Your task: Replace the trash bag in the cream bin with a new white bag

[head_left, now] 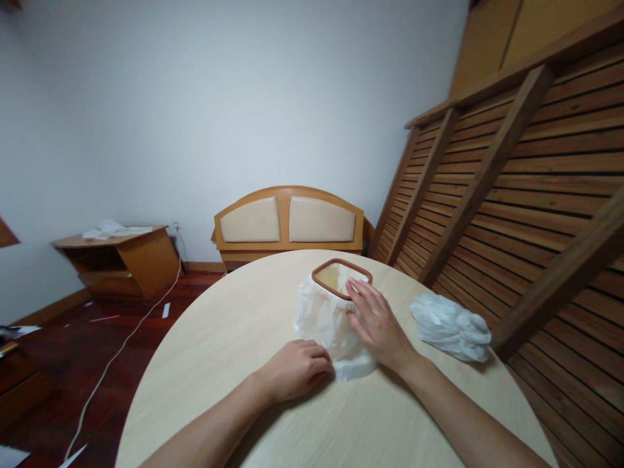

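Fingers on pale table (slatted wall)

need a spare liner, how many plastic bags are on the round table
2: a fitted bag over the small bin, and a crumpled bag lying to its right, apart. None seems hidden.

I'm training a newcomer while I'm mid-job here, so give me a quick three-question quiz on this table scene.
1. True or false: the right hand lies flat against the liner bag, close to the rim of the brown-rimmed bin.
2. The crumpled spare bag lies on the table: A) left of the bin, B) right of the bin, C) inside the bin.
3. Fill in: the curled left hand touches the liner bag's ____ edge.
Key: 1 true; 2 B; 3 lower.
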The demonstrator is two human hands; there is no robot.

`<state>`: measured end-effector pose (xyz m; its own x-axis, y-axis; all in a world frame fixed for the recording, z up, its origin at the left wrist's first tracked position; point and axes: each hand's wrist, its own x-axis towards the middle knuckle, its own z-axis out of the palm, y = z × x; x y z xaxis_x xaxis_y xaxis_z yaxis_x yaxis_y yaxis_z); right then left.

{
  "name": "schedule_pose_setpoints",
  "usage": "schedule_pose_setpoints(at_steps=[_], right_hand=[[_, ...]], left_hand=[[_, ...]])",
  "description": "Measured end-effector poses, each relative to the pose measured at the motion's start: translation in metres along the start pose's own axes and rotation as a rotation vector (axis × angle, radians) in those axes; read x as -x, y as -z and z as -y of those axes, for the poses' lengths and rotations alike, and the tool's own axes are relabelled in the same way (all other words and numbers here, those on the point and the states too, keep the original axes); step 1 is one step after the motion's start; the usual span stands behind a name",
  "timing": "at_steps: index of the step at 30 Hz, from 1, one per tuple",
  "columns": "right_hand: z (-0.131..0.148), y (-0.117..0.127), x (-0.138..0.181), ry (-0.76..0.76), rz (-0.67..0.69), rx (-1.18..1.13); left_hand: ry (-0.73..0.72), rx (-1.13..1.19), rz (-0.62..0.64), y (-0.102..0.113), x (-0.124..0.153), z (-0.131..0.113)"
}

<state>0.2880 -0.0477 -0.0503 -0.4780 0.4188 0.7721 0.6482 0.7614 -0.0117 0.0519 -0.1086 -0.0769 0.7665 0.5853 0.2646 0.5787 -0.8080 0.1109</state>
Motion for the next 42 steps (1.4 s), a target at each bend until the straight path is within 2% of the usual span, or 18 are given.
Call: schedule_pose_setpoints(at_steps=[7, 12, 16, 27, 34, 37, 42], right_hand=[[0.003, 0.004, -0.004, -0.027, -0.003, 0.046], [0.013, 0.002, -0.014, -0.131, 0.038, 0.111], [0.006, -0.007, -0.026, -0.220, 0.038, 0.186], [-0.058, -0.030, -0.053, -0.397, 0.033, 0.335], [-0.103, -0.029, -0.064, -0.525, 0.117, 0.397], [-0.122, -0.027, -0.064, -0.550, 0.115, 0.404], [-0.149, -0.026, -0.064, -0.587, 0.106, 0.420]], left_hand=[[0.070, 0.007, 0.053, 0.009, 0.004, 0.007], [0.056, 0.029, 0.032, 0.007, 0.005, 0.001], [0.116, 0.019, 0.003, 0.005, 0.007, 0.000], [0.357, 0.154, -0.050, -0.013, 0.008, 0.017], [0.399, 0.127, 0.077, -0.009, 0.002, 0.022], [0.396, 0.121, 0.129, -0.009, -0.005, 0.033], [0.419, 0.106, 0.134, -0.010, -0.023, 0.056]])
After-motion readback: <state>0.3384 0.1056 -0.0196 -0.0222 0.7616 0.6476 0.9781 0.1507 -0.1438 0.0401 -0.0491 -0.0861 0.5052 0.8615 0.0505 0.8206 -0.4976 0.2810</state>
